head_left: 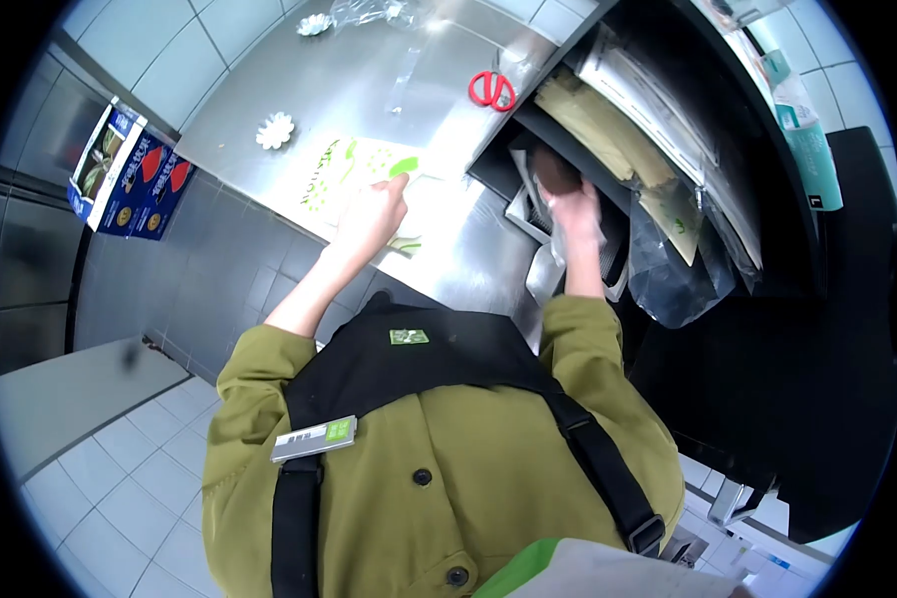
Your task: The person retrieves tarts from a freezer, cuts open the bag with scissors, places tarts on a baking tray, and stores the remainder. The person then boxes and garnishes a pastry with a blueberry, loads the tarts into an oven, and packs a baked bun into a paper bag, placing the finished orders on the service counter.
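My left hand point(377, 211) is closed at the right side of a pale paper bag point(339, 179) with green print, which lies on the steel counter. Its fingers curl at the bag's edge, thumb on top. Inside a lower compartment of the dark shelf, my right hand point(576, 214) is blurred by motion. A brown object point(556, 171) lies at its fingertips; whether the fingers grip it is unclear. Something clear, like thin plastic, shows around the palm. Beneath that hand is a grey, ridged tray point(530, 211), partly hidden.
Red-handled scissors point(492, 90) lie near the shelf. White fluted cups point(275, 131) and clear plastic wrap point(374, 12) are on the steel counter point(239, 110). Stacked paper bags point(593, 125) fill the upper compartment, with a clear plastic bag point(676, 274) hanging below. A blue printed package point(135, 184) stands left.
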`<state>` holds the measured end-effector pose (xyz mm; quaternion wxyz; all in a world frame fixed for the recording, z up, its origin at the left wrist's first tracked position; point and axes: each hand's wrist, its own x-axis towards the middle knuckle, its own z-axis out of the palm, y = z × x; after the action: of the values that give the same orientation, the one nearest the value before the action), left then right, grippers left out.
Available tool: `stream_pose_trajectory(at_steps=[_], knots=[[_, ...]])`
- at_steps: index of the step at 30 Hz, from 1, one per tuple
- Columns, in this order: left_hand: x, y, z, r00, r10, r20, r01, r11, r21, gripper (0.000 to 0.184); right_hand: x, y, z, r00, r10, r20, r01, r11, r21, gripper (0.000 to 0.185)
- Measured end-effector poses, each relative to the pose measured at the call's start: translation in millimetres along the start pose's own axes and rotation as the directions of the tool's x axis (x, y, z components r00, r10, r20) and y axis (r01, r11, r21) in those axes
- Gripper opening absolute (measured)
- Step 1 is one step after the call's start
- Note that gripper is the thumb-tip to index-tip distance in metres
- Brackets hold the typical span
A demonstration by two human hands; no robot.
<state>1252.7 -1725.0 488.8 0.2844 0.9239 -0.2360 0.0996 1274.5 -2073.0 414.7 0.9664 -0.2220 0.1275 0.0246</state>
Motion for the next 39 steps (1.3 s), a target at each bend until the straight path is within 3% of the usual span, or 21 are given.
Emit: stream_pose_trajectory(at_steps=[2,4,6,8,9,12,14,18,20,22,23,25,26,28,31,32,33,34,36,38,39], knots=[[1.9,-1.2,1.7,1.0,0.009,-0.002,-0.009,1.0,0.011,0.021,-41.3,21.1,38.4,0.998,0.002,-0.065,0.006,0.993,0.119,0.049],[2.0,0.2,5.5,1.0,0.029,-0.002,-0.029,1.0,0.008,0.023,-72.5,46.1,58.1,0.886,0.344,0.311,-0.424,0.872,0.244,0.043],[2.3,6.5,6.6,0.999,0.047,0.016,-0.047,0.999,0.009,0.028,-90.1,83.0,81.8,0.808,0.49,0.328,-0.576,0.773,0.264,0.043],[3.1,10.1,2.8,0.995,0.084,0.048,-0.083,0.996,-0.026,0.034,-94.8,120.1,93.7,0.915,0.351,-0.199,-0.328,0.934,0.138,0.041],[4.0,11.9,-0.5,0.991,0.11,0.071,-0.106,0.992,-0.062,0.036,-100.4,132.7,101.9,0.94,0.283,-0.192,-0.29,0.957,-0.009,0.039],[8.9,9.7,-6.2,0.965,0.172,0.198,-0.15,0.981,-0.124,0.042,-90.7,159.3,72.1,0.969,0.245,-0.038,-0.245,0.97,0.007,0.035],[11.5,9.4,-12.7,0.946,0.228,0.23,-0.193,0.967,-0.165,0.042,-78.2,164.6,43.2,0.924,0.382,0.026,-0.37,0.872,0.32,0.04],[19.6,23.4,-8.6,0.908,0.274,0.318,-0.26,0.962,-0.087,0.04,-81.8,156.7,59.1,0.964,0.267,0.008,-0.258,0.938,-0.231,0.042],[26.1,28.6,2.9,0.881,0.21,0.423,-0.211,0.976,-0.045,0.039,-72.0,159.6,48.8,0.959,0.28,0.052,-0.235,0.882,-0.41,0.045],[25.3,28.9,21.5,0.887,0.27,0.374,-0.234,0.962,-0.14,0.037,-67.6,168.9,40.2,0.968,0.216,0.125,-0.101,0.797,-0.596,0.043],[23.6,33.7,26.9,0.875,0.242,0.419,-0.179,0.967,-0.182,0.037,-70.3,168.1,48.4,0.964,0.227,0.138,-0.119,0.834,-0.539,0.041],[10.6,40.6,36.5,0.846,0.265,0.463,-0.154,0.952,-0.264,0.042,-69.5,172.3,29.1,0.948,0.205,0.245,0.212,0.169,-0.963,0.043],[3.6,48.8,30.0,0.825,0.265,0.498,-0.141,0.952,-0.272,0.045,-68.6,176.0,11.3,0.929,0.223,0.295,0.347,-0.245,-0.905,0.044],[-12.7,67.8,13.3,0.776,0.27,0.57,-0.117,0.95,-0.291,0.051,-84.1,180.5,-22.8,0.921,0.194,0.336,0.354,-0.064,-0.933,0.039],[-35.7,76.5,-3.1,0.731,0.429,0.531,-0.088,0.831,-0.55,0.054,-102.5,169.0,-3.7,0.936,0.224,0.271,0.281,-0.014,-0.96,0.038],[-36.1,79.8,-18.8,0.769,0.481,0.42,-0.279,0.845,-0.457,0.05,-105.7,165.3,4.8,0.937,0.225,0.266,0.275,-0.009,-0.961,0.037],[-28.7,78.0,-39.5,0.846,0.46,0.269,-0.329,0.848,-0.416,0.046,-103.0,163.4,14.1,0.938,0.218,0.269,0.278,-0.011,-0.961,0.037],[-16.9,70.0,-63.9,0.944,0.231,0.236,-0.189,0.964,-0.188,0.047,-101.9,161.1,23.1,0.94,0.211,0.27,0.28,-0.018,-0.96,0.036],[19.0,28.0,-97.8,0.937,0.208,-0.28,-0.167,0.972,0.165,0.05,-100.8,155.8,44.4,0.943,0.195,0.271,0.284,-0.038,-0.958,0.035],[31.0,-25.1,-85.6,0.967,-0.194,0.164,0.218,0.966,-0.142,0.05,-102.9,146.8,67.6,0.946,0.169,0.276,0.289,-0.059,-0.955,0.034],[21.8,-40.3,-68.9,0.912,-0.179,0.369,0.308,0.894,-0.326,0.051,-104.6,140.4,78.2,0.948,0.152,0.279,0.292,-0.076,-0.953,0.033]])
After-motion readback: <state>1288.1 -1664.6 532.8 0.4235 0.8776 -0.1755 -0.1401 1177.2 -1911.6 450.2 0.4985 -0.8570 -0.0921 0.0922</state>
